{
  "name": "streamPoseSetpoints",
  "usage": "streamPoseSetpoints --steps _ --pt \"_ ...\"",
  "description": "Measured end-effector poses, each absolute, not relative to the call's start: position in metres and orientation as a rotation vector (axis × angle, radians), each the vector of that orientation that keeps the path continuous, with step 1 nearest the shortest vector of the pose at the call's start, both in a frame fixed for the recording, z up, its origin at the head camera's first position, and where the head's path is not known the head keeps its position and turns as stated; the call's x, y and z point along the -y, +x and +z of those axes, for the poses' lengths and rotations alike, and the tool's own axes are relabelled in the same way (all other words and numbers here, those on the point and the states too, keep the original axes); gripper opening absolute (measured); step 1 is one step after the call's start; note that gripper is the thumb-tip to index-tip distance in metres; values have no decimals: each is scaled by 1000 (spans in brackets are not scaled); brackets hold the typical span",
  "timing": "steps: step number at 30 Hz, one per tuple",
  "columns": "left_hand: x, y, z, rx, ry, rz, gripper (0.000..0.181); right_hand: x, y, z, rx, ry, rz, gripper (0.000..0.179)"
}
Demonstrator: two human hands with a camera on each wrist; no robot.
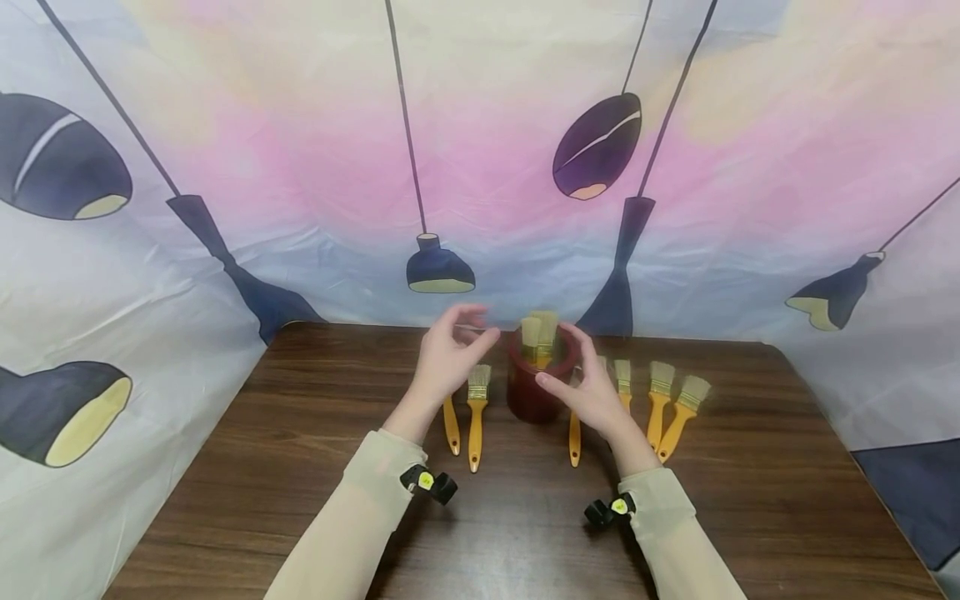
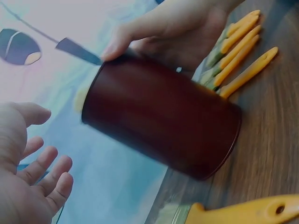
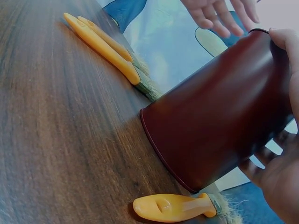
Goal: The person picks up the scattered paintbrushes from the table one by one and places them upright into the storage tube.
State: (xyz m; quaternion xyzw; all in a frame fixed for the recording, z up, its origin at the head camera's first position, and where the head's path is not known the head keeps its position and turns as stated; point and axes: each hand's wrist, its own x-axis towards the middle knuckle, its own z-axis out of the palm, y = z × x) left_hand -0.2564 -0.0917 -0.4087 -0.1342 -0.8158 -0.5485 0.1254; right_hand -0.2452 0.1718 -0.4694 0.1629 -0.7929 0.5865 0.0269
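Observation:
A dark red cylindrical cup [image 1: 528, 402] holds paintbrushes [image 1: 547, 329], their pale bristles pointing up above the rim. My right hand [image 1: 594, 395] grips the cup from its right side, thumb at the rim and fingers round the wall, as the right wrist view also shows. To the left of the cup is my left hand [image 1: 448, 354], raised, with its fingers loosely bent and apart from it. Nothing sits in that hand in the left wrist view. Below the left hand, two yellow-handled paintbrushes [image 1: 476, 425] lie on the table.
Several more yellow-handled paintbrushes [image 1: 681, 414] lie right of the cup, some partly behind the right hand and wrist. The dark wood table [image 1: 300, 500] ends at a cloth backdrop [image 1: 337, 167] printed with hanging lamps.

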Motion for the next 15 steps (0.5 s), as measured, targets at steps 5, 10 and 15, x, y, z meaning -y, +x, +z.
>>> streamPoseSetpoints --steps 5,10,15 --pt "115 -252 -415 2398 -327 -1528 46 -172 -246 -470 2447 505 1813 90" --pt "141 -247 -433 2490 -243 -1408 48 -172 -247 -471 2454 512 1819 90" --pt "158 -243 -454 2572 -134 -1342 52 -173 -247 -472 2457 507 1829 91"
